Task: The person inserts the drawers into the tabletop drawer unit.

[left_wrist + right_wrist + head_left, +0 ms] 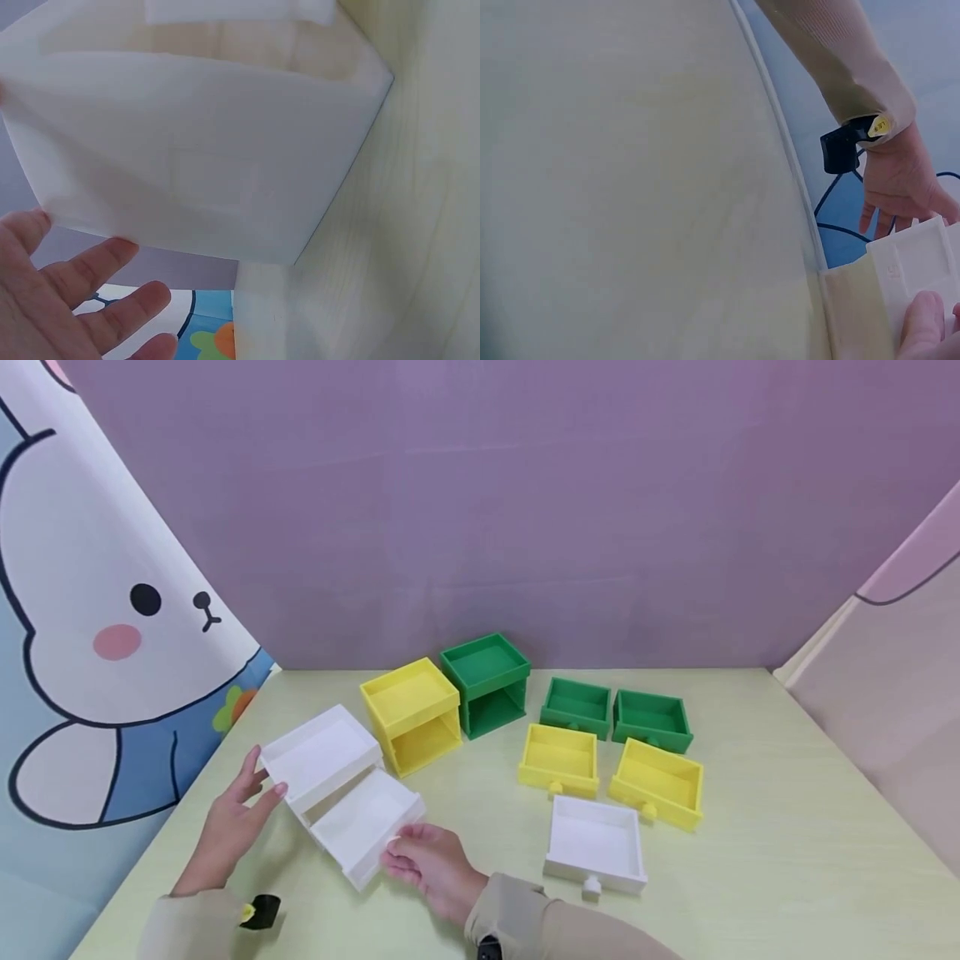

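At the left of the head view, my left hand holds a white drawer cabinet, thumb near its front edge and fingertips on its side. A white drawer sticks out of the cabinet's opening, below the top tray. My right hand pinches the drawer's front; its knob is hidden by the fingers. In the left wrist view, fingertips touch the edge of the cabinet's broad white wall. In the right wrist view, my right thumb presses on white plastic with a raised mark.
A yellow cabinet and a green cabinet stand behind, each with an open front. To the right lie two green drawers, two yellow drawers and another white drawer. A purple cloth wall rises behind the table.
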### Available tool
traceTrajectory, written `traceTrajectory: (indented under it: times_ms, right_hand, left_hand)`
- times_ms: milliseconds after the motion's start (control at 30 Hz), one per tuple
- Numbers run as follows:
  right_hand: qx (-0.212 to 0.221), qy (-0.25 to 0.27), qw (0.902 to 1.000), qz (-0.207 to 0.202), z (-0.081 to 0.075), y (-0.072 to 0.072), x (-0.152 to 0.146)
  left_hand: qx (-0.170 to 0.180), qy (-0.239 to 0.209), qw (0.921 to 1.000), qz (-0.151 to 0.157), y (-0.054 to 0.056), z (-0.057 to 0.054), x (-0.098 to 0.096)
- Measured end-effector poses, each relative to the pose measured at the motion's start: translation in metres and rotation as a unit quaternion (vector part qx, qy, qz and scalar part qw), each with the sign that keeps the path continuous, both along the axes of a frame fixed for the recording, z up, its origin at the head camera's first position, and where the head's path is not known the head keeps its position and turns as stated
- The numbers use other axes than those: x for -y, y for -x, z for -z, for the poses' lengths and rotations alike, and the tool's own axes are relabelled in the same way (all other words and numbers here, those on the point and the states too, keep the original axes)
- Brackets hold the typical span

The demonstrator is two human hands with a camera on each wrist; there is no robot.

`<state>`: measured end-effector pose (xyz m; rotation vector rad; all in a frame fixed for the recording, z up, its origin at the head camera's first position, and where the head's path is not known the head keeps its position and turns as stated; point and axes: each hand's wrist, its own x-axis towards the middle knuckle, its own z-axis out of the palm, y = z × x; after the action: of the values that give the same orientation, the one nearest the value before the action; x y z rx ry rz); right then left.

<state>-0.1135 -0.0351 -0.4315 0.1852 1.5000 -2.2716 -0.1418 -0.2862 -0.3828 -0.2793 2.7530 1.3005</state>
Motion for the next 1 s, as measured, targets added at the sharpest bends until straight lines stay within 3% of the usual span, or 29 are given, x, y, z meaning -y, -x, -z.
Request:
traceTrajectory:
  times_ms: [633, 1000]
  right_hand:
    - [0.003, 0.004, 0.9998, 0.020, -0.002, -0.003, 0.007]
    - [0.007, 0.012, 0.9999, -0.002, 0.002, 0.001, 0.012]
  left_hand:
    - [-0.001, -0.004, 1.0000, -0.001, 0.000, -0.001, -0.001]
    - [-0.008, -0.005, 1.0000, -0.002, 0.001, 0.000, -0.001]
